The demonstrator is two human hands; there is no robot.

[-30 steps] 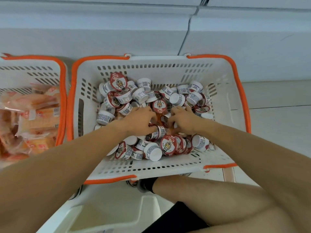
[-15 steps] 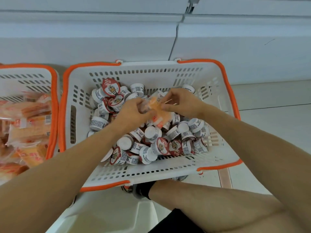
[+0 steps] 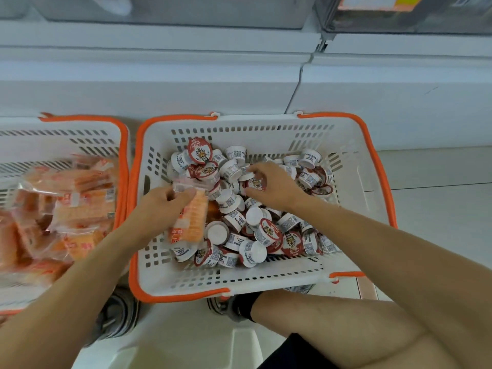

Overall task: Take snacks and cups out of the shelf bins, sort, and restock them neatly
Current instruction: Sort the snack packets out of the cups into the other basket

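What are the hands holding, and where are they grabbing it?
The left hand grips an orange snack packet by its top end. The right hand pinches a small cup by its rim.

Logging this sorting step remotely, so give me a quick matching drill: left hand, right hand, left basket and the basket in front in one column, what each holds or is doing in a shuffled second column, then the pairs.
Things:
1. left hand
2. right hand
3. left basket
4. centre basket

States:
A. filled with orange snack packets
B. holds a heap of small cups
C. grips an orange snack packet over the cups
D. reaches into the cups, fingers on a red-lidded cup

Pairs: 1-C, 2-D, 3-A, 4-B
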